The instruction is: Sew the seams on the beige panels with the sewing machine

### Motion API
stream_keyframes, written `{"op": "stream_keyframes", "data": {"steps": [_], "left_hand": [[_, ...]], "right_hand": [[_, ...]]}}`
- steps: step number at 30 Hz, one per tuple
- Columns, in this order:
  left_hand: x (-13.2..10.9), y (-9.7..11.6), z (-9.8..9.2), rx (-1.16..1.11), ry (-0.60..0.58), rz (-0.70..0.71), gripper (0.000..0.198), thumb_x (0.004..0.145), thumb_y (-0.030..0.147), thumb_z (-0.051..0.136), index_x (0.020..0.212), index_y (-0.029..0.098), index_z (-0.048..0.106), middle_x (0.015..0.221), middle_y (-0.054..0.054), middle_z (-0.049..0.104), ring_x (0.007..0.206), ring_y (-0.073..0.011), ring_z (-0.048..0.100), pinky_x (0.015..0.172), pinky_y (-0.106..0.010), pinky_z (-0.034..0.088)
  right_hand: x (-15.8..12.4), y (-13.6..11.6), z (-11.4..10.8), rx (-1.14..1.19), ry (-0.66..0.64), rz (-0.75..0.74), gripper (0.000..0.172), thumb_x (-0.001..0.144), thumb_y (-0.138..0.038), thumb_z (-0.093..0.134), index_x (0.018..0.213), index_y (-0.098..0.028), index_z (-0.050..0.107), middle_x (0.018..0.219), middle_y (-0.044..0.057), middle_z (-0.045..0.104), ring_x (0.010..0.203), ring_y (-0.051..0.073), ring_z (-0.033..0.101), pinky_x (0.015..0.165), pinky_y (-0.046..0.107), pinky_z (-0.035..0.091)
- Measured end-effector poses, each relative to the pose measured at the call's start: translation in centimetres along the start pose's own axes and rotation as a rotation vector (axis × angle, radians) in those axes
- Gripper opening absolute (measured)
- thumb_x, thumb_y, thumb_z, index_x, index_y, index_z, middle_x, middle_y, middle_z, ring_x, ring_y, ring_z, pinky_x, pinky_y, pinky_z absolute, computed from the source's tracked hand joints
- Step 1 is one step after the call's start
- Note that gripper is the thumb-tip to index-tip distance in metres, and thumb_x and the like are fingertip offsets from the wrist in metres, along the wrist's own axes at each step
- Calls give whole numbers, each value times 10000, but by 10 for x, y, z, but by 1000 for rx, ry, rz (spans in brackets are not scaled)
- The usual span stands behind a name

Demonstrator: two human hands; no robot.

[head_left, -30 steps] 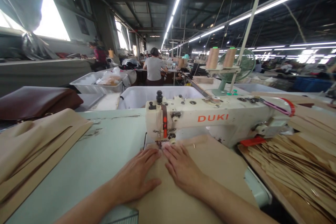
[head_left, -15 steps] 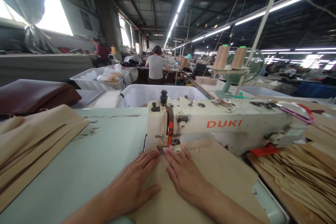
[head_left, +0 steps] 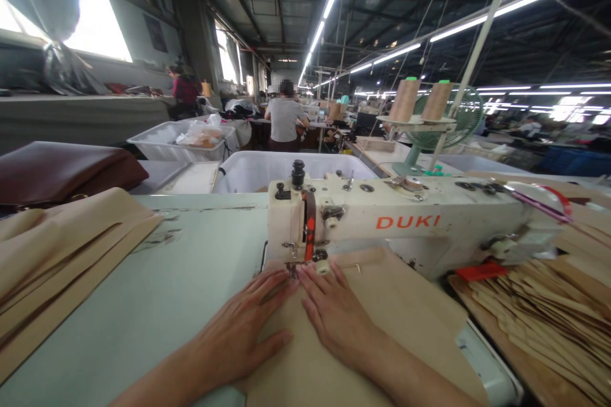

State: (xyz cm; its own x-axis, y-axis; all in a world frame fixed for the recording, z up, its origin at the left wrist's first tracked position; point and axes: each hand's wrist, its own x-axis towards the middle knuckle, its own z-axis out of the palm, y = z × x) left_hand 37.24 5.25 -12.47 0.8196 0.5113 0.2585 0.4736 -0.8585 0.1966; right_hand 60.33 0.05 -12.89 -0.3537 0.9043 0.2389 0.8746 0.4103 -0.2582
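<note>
A wide beige sheet of fabric or leather (head_left: pixel 405 311) lies flat on the pale green table under the arm of a sewing machine (head_left: pixel 353 213) marked DUKI. My left hand (head_left: pixel 238 324) rests flat on the sheet's left edge, thumb spread away from the fingers. On the sheet just right of it lies my right hand (head_left: pixel 338 315), palm down with fingers stretched out. The fingertips of both hands are close to the machine's presser foot (head_left: pixel 293 269), which they partly hide. Neither hand grips anything.
Folded beige pieces (head_left: pixel 71 248) and a brown leather piece (head_left: pixel 67 172) lie at left. Stacked beige strips (head_left: pixel 534 311) are at right. Behind the machine stand a white bin (head_left: pixel 296 162), thread cones (head_left: pixel 405 100) and a green fan (head_left: pixel 461 117). A person in grey (head_left: pixel 284 119) sits farther back.
The sheet under my hands has shifted very slightly at its right edge. Both hands stay at the presser foot in nearly the same pose.
</note>
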Motion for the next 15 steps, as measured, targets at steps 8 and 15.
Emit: {"op": "stream_keyframes", "data": {"steps": [8,15], "left_hand": [[-2,-9,13,212,146,86,729,914,509,592,1538,313,271,1564,-34,359,1355,-270,461,1096,-410,426],[0,2,14,292,203,89,852,858,608,614,1551,286,239,1531,-80,410,1313,-318,505,1039,-416,490]], "right_hand": [[-4,-6,-10,16,11,27,487,1054,-358,293,1518,-213,322,1518,53,422,1440,230,290,1214,531,166],[-4,-3,-10,-46,108,97,493,1040,-372,324,1488,-173,377,1542,87,380,1443,234,297,1213,481,204]]}}
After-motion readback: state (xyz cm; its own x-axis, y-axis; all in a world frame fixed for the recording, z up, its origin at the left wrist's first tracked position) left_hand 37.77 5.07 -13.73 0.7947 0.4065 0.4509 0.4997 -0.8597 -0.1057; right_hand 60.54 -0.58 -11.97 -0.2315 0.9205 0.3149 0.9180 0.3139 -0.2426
